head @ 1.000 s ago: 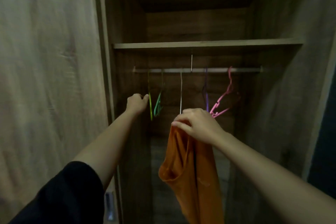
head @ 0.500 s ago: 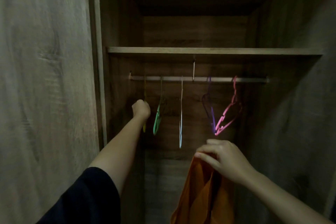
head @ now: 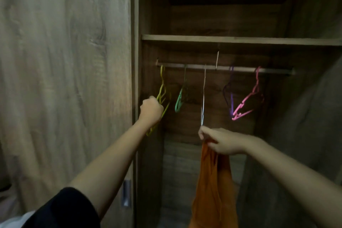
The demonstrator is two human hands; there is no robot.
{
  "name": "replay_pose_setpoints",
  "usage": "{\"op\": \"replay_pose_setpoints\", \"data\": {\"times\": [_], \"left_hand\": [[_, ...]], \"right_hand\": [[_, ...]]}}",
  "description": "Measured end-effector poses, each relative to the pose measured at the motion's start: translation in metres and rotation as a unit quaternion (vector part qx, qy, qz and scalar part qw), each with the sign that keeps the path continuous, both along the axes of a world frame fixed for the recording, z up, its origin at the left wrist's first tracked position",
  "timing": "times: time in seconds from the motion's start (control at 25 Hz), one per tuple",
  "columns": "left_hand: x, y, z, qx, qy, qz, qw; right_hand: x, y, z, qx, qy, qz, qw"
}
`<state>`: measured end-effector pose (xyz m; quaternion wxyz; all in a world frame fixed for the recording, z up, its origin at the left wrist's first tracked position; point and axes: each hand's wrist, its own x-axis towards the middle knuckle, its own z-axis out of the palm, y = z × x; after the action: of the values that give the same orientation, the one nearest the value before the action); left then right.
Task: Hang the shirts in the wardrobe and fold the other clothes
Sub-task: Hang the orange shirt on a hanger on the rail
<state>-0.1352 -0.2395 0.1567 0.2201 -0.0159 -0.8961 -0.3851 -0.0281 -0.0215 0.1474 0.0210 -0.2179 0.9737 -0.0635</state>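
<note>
Left hand (head: 150, 110) grips yellow hanger (head: 162, 96); right hand (head: 223, 141) pinches orange shirt (head: 214, 190).

Matt wood-grain wardrobe (head: 222, 22), metal rail (head: 240, 69)

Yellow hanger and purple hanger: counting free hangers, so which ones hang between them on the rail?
Head view: a green hanger and a thin pale hanger.

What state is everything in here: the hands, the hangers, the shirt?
Left hand, grips the yellow hanger.
Yellow hanger, hooked on the rail.
Right hand, pinches the orange shirt at its top.
Orange shirt, dangling, not hung.
Green hanger, bare.
Pale hanger, bare.
Purple hanger, bare.
Pink hanger, bare, tilted.
</note>
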Motion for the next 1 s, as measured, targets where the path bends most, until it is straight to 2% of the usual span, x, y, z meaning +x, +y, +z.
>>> {"op": "replay_pose_setpoints", "data": {"times": [0.12, 0.28, 0.44, 0.52, 0.72, 0.8, 1.0], "left_hand": [[0.055, -0.028, -0.029, 0.001, 0.038, 0.018, 0.999], [0.125, -0.066, -0.056, 0.006, 0.073, -0.009, 0.997], [0.178, -0.1, -0.055, -0.08, 0.138, -0.014, 0.987], [0.193, -0.122, -0.054, -0.094, 0.139, -0.011, 0.986], [0.215, -0.157, -0.056, 0.039, 0.035, -0.17, 0.984], [0.214, -0.149, -0.057, 0.035, 0.02, -0.186, 0.982], [0.188, -0.111, -0.068, 0.004, 0.051, -0.252, 0.966]], "right_hand": [[0.003, -0.013, 0.006, 0.173, -0.002, 0.039, 0.984], [-0.005, -0.017, 0.005, 0.218, 0.082, 0.029, 0.972], [-0.01, -0.005, 0.003, 0.186, 0.071, -0.022, 0.98], [-0.008, 0.004, -0.001, 0.153, 0.053, -0.051, 0.985], [-0.001, 0.011, -0.003, 0.053, 0.052, -0.068, 0.995], [0.004, 0.007, 0.002, 0.016, 0.039, -0.056, 0.998], [0.026, -0.031, 0.019, -0.064, -0.005, 0.034, 0.997]]}}
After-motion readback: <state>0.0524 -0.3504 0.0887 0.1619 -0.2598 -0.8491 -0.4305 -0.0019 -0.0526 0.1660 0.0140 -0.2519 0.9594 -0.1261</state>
